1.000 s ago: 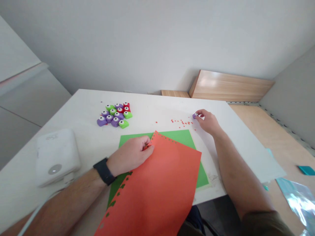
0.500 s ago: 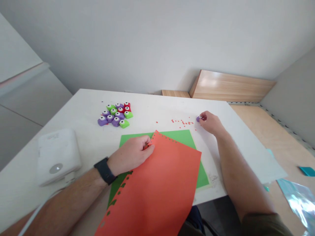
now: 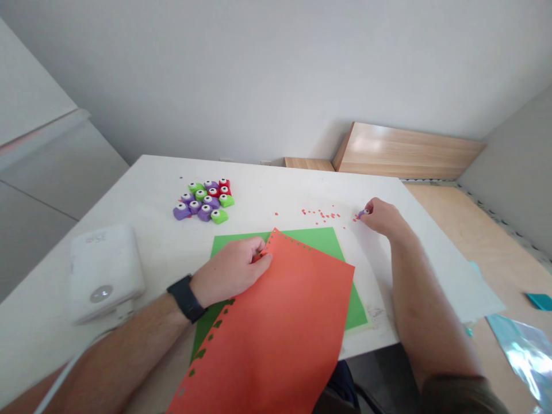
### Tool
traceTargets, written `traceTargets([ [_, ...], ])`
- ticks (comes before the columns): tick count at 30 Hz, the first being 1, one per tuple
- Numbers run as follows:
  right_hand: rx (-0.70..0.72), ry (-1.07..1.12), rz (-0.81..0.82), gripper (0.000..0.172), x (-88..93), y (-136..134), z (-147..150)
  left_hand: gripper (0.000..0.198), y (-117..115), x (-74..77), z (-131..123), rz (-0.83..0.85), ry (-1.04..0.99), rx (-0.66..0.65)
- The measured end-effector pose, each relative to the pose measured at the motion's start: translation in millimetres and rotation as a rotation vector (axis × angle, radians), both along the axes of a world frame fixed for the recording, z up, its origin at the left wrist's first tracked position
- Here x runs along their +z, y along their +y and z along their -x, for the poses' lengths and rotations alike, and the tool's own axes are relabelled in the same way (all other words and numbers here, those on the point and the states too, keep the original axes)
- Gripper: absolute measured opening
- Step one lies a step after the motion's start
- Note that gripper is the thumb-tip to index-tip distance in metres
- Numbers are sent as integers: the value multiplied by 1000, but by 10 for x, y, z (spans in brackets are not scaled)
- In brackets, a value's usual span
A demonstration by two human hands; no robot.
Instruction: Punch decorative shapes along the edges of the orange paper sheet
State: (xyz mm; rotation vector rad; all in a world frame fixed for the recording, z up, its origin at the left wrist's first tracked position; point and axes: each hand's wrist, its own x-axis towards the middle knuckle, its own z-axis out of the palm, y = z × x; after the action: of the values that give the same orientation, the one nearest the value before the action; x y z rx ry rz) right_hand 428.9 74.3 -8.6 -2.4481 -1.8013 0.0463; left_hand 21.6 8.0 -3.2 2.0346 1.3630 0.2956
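Observation:
My left hand [image 3: 230, 270], with a black watch on the wrist, is closed in a pinch on the upper corner of a red paper sheet [image 3: 276, 328] whose edges carry punched holes. Under the red sheet lies a green paper sheet [image 3: 321, 238]. My right hand [image 3: 382, 218] rests on the white table [image 3: 267, 184] to the right, fingers closed on a small purple punch [image 3: 363, 213]. Small red paper bits [image 3: 321, 214] are scattered just left of that hand.
A cluster of several purple, green and red small punches [image 3: 204, 200] sits at the far left of the table. A white box-like device [image 3: 106, 270] with a cable lies near the left edge. Teal and shiny sheets [image 3: 524, 345] lie on the wooden floor to the right.
My right hand has slid to the right along the table with the purple punch, away from the red paper bits. My left hand has kept its pinch on the red sheet.

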Motion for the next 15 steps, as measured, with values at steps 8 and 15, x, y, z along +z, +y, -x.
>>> traceTargets([
  [8, 135, 116, -109, 20, 62, -30, 190, 32, -7, 19, 2, 19, 3, 4],
  [15, 135, 32, 36, 19, 71, -57, 168, 33, -11, 14, 2, 9, -1, 3],
])
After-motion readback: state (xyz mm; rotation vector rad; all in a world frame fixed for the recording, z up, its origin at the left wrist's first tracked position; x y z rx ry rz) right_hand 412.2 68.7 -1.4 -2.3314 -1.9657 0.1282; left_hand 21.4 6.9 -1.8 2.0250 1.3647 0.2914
